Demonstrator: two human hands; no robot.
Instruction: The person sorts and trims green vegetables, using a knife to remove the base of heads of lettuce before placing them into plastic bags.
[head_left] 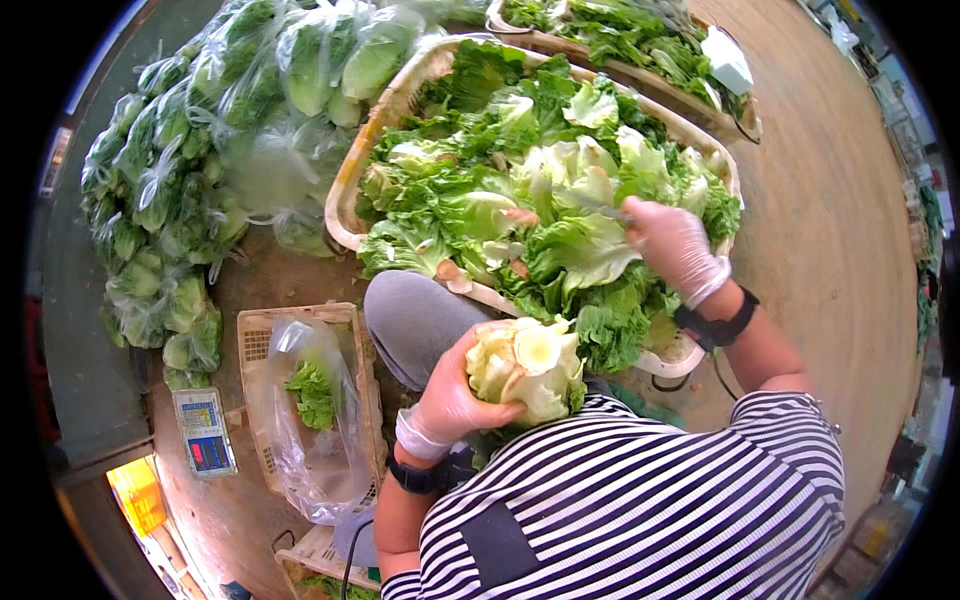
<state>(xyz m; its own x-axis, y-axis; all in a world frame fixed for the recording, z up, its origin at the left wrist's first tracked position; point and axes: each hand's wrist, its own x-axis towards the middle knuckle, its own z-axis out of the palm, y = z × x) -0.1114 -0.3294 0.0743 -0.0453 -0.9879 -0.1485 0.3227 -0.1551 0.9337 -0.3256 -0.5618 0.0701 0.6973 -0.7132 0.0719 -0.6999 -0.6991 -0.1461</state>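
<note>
In my left hand (pixel 455 385), close to my chest, is a head of lettuce (pixel 533 366). Its pale round cut stem faces up and my gloved fingers wrap around its side. My right hand (pixel 672 242), also gloved, is closed around a knife (pixel 592 205), whose grey blade points left and is slightly blurred. This hand is above the right part of a large white basket (pixel 345 200). Loose lettuce leaves (pixel 575 250) and pale trimmed pieces fill the basket to its rim. Knife and lettuce head are well apart.
Bagged green vegetables (pixel 165 210) are piled at the left. A plastic bag (pixel 325 470) with a green leafy piece lies over a low crate (pixel 262 318), beside a digital scale (pixel 205 432). Another crate of leaves (pixel 640 45) stands at the far side. My knee (pixel 415 325) touches the basket area.
</note>
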